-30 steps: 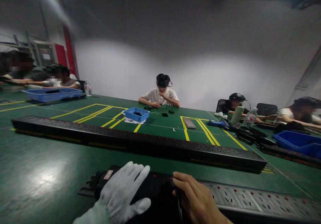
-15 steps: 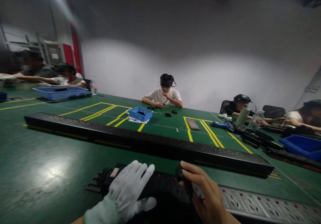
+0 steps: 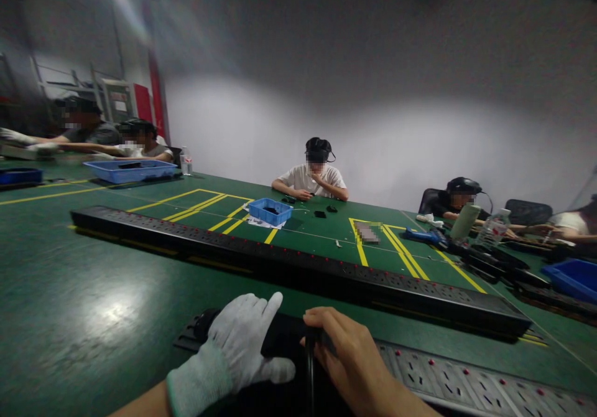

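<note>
My left hand (image 3: 242, 339), in a white knit glove with a green-edged cuff, lies over the left end of the near black power strip (image 3: 459, 383). Its fingers are stretched out and the thumb stands apart. Bare, my right hand (image 3: 349, 351) is closed round a black cable (image 3: 310, 367) above the same strip, just right of the glove. The cable runs down toward me; its end is hidden by the fingers. Sockets and red dots show on the strip to the right of my wrist. A black mounting bracket (image 3: 184, 337) sticks out left of the glove.
A second long power strip (image 3: 298, 274) lies across the green table (image 3: 60, 299) beyond my hands. Farther off are a small blue bin (image 3: 270, 213), a larger blue tray (image 3: 130, 171), bottles (image 3: 493, 227) and a blue tool (image 3: 424, 235). Several co-workers sit around the table.
My right hand has moved left, closer to the glove, and turned so that the cable hangs downward. My left hand stays on the strip. The view has swung slightly left.
</note>
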